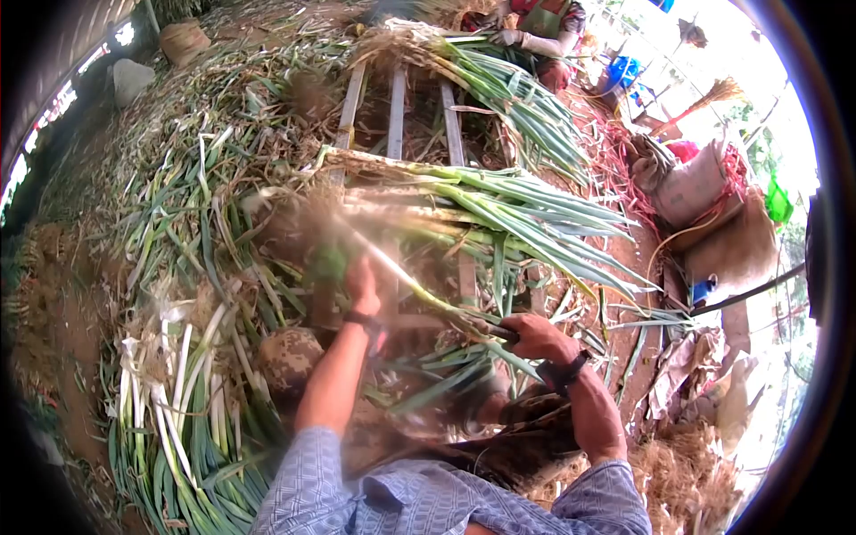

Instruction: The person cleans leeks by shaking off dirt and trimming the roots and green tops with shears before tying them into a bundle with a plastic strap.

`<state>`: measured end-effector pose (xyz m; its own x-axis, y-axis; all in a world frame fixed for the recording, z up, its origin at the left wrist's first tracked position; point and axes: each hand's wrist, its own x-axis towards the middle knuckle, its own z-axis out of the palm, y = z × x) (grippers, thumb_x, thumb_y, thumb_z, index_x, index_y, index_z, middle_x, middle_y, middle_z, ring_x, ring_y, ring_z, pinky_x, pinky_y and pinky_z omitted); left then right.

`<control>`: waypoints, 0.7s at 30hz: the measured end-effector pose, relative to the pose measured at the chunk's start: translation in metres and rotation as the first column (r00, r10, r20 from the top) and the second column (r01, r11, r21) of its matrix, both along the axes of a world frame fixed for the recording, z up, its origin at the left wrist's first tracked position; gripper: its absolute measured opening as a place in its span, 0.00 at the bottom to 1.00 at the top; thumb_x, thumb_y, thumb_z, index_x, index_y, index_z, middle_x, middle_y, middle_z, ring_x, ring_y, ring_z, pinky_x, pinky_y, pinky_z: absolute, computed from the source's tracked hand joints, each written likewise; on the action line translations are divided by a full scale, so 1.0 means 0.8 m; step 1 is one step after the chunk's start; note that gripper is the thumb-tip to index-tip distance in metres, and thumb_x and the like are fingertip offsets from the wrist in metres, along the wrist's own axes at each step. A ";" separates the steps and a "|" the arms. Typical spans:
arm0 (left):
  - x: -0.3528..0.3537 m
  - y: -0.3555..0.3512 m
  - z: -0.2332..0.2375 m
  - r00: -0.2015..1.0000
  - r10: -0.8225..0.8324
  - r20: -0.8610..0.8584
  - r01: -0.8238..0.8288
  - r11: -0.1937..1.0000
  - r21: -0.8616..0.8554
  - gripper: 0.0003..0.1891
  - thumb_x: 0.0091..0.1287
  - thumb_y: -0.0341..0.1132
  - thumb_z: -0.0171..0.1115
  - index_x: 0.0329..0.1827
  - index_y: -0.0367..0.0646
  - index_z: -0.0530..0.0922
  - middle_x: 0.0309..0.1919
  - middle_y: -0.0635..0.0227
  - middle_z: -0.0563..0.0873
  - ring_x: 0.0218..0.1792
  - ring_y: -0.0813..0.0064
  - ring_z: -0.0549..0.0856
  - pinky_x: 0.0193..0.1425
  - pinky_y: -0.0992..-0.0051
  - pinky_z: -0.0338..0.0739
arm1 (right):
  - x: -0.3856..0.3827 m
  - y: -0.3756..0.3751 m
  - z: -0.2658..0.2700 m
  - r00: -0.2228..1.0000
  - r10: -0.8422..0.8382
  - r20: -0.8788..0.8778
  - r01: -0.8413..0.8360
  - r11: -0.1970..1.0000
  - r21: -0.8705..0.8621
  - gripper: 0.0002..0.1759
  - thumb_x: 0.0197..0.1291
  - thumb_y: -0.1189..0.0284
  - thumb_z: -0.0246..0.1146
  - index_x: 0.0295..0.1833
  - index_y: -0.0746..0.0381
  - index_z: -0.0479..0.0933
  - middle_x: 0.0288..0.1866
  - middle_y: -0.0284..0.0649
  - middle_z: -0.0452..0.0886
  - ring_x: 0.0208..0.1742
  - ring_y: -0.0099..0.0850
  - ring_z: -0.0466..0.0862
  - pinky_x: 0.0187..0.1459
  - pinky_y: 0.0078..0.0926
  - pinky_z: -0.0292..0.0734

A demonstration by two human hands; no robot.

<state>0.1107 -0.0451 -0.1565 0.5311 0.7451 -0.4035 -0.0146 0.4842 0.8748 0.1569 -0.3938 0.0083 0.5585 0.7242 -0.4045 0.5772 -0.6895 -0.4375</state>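
Observation:
One long leek (401, 275) with a pale stalk stretches diagonally between my hands. My right hand (539, 339) is closed round a dark handle-like object, right beside the leek's green part. Near the stalk's other end is my left hand (363, 283), raised, its fingers blurred, so what they hold is unclear. Just beyond my hands, a pile of leeks (535, 214) lies across a slatted rack (397, 116), roots left and green leaves right. A second bundle (513, 94) rests farther back on the same rack.
Loose leeks (178, 401) are heaped at lower left, with leaf scraps (259, 116) behind. A co-worker's gloved hand (508, 37) is near the far bundle. Sacks (691, 187) stand at right, above cloths (691, 370) and a dry root pile (660, 473).

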 end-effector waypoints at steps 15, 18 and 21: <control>0.013 0.023 -0.068 0.986 -0.023 0.164 0.018 0.999 0.030 0.26 0.78 0.59 0.47 0.53 0.45 0.81 0.41 0.71 0.85 0.42 0.74 0.83 0.46 0.70 0.80 | 0.029 0.111 -0.004 0.999 -0.006 0.046 -0.003 0.981 0.192 0.14 0.59 0.65 0.63 0.50 0.56 0.81 0.35 0.51 0.85 0.40 0.52 0.84 0.41 0.48 0.78; 0.007 0.005 -0.026 0.932 0.053 0.358 0.063 0.951 -0.304 0.22 0.80 0.56 0.46 0.56 0.47 0.77 0.40 0.71 0.85 0.40 0.69 0.86 0.46 0.67 0.83 | 0.032 0.125 -0.005 0.997 -0.012 0.079 -0.005 0.978 0.207 0.17 0.57 0.66 0.64 0.52 0.56 0.81 0.36 0.51 0.85 0.40 0.52 0.84 0.41 0.48 0.78; 0.002 0.000 0.003 0.883 -0.008 0.470 0.187 0.923 -0.337 0.22 0.80 0.56 0.44 0.52 0.48 0.76 0.36 0.70 0.85 0.35 0.67 0.86 0.43 0.62 0.84 | 0.032 0.134 -0.021 0.996 -0.034 0.087 0.013 0.973 0.228 0.18 0.55 0.67 0.64 0.52 0.56 0.81 0.36 0.51 0.85 0.40 0.53 0.84 0.42 0.48 0.78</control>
<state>0.1123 -0.0453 -0.1538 0.7822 0.5280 -0.3306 -0.2993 0.7840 0.5439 0.1827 -0.2864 -0.0087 0.6033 0.7774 -0.1780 0.6060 -0.5920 -0.5314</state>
